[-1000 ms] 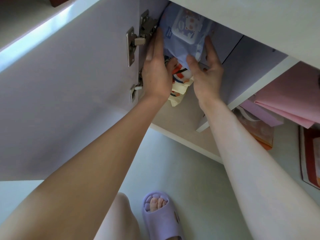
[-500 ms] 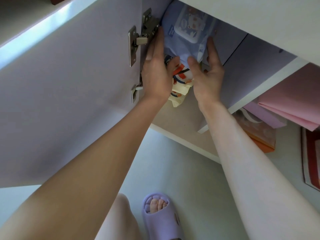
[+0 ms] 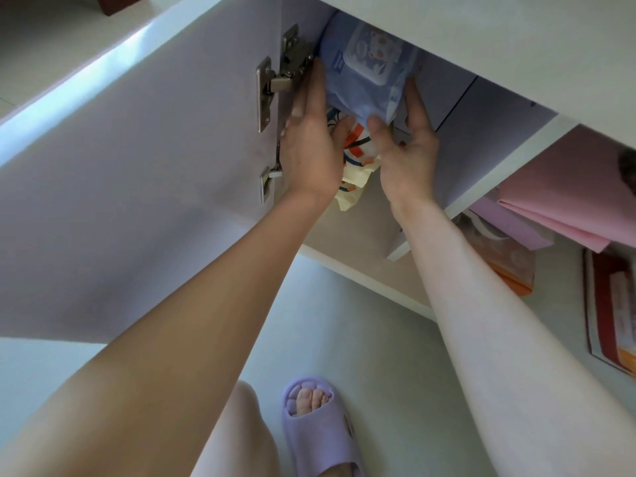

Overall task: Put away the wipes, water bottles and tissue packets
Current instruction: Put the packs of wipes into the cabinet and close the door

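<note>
The blue wipes pack (image 3: 361, 80) sits deep in the cupboard (image 3: 481, 108), on top of a cream printed packet (image 3: 354, 166). The left hand (image 3: 311, 146) and right hand (image 3: 406, 153) press its two sides, fingers wrapped on it, likely so it slides in straight. The open cupboard door (image 3: 155, 149) is just beside the left hand.

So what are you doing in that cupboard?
A person is putting a blue pack of wipes into an open cupboard. The left hand holds one side of the pack and the right hand holds the other, pushing it in near the door hinge. Another colourful packet sits just under it on the shelf. No water bottles are in sight.
</note>
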### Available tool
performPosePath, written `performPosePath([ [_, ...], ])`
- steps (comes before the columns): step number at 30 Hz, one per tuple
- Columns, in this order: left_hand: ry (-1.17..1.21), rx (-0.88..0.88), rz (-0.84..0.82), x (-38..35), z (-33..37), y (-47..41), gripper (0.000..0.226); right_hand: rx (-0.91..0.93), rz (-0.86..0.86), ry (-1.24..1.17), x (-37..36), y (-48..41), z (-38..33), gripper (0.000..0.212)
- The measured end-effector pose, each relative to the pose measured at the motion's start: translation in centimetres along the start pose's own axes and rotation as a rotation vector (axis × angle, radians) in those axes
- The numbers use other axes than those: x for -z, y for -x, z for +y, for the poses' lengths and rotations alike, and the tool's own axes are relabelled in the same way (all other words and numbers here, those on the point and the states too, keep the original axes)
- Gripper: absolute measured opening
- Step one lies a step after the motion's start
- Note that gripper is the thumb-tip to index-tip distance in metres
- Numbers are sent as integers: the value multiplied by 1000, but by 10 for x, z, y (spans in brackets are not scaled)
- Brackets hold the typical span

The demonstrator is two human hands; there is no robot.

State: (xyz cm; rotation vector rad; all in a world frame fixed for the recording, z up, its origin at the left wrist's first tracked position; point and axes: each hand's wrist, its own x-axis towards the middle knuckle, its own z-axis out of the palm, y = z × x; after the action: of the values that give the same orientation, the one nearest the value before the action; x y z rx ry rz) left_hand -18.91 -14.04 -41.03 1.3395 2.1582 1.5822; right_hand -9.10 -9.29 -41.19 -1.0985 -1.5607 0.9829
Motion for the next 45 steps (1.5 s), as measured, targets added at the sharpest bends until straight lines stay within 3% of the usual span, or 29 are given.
performPosePath([
  [8, -10, -19, -80, 39, 7, 56, 66, -16, 22, 12, 10, 59, -19, 49],
  [24, 119, -88, -172, 111, 10, 150, 63, -15, -81, 31, 28, 168, -62, 52],
  [32, 76, -77, -121, 106, -31, 190, 59, -56, -196, -54, 19, 186, -14, 51],
  [37, -18, -170, -77, 121, -54, 223, 54, -75, -304, -88, 6, 208, 18, 48],
  [45, 0, -50, 107, 152, -65, 256, 53, -35, -443, -192, -18, 230, 5, 50],
])
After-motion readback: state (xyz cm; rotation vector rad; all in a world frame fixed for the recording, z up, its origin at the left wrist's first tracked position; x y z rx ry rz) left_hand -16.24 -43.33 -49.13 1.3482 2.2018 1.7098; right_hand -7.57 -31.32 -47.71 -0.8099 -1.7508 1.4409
